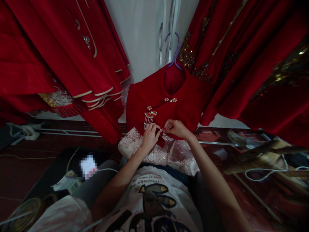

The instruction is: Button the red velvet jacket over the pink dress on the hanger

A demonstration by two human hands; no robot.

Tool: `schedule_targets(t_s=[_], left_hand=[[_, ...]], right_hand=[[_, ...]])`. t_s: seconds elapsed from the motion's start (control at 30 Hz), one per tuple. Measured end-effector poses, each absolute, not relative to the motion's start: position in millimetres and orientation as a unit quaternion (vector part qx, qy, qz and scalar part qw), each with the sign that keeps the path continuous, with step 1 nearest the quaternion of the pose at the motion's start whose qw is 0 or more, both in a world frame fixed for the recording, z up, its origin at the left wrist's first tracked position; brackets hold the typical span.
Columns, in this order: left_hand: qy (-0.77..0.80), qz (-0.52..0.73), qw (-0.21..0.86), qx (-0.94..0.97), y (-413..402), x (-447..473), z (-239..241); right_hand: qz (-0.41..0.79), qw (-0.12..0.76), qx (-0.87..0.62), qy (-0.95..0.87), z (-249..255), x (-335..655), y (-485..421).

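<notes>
A small red velvet jacket [188,103] hangs on a purple hanger [175,51] straight ahead of me. It has pearl knot buttons [170,100] at the collar and a gold tassel ornament [149,116] on the chest. My left hand [150,135] pinches the jacket's front edge just below the tassel. My right hand [175,128] pinches the same edge from the right, fingertips meeting the left hand's. Both hands are closed on the fabric at a fastening. A pale embroidered skirt [166,153] hangs beneath the jacket.
Long red robes with gold trim hang at the left [72,64] and right [253,64]. A white wall [142,35] shows between them. On the dark red floor lie a power strip [71,185], white cables [263,175] and a coiled cord [24,130].
</notes>
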State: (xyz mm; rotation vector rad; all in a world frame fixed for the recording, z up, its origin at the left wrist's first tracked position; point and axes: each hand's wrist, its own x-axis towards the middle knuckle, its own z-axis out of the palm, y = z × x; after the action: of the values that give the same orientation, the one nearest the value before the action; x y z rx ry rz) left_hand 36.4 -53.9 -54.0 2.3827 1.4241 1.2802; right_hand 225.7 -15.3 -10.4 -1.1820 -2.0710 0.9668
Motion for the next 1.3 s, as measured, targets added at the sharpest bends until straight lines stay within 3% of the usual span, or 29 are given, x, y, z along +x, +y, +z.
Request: schedule_targets(t_s=[0.53, 0.8, 0.97, 1.3], left_hand=[[0.447, 0.500, 0.252, 0.698, -56.5, 39.6, -54.8], [0.431, 0.658, 0.386, 0.481, -16.8, 32.5, -30.2], [0.400, 0.665, 0.483, 0.405, -4.1, 32.7, -15.3], [0.399, 0.697, 0.456, 0.384, -4.5, 41.0, -13.2]], right_hand=[[0.364, 0.265, -0.420, -0.788, -2.9, 229.2, -17.3], [0.495, 0.207, -0.386, -0.751, 10.3, 247.8, -20.8], [0.504, 0.211, -0.385, -0.744, 16.7, 251.3, -23.6], [0.501, 0.210, -0.380, -0.749, 10.1, 247.6, -20.8]])
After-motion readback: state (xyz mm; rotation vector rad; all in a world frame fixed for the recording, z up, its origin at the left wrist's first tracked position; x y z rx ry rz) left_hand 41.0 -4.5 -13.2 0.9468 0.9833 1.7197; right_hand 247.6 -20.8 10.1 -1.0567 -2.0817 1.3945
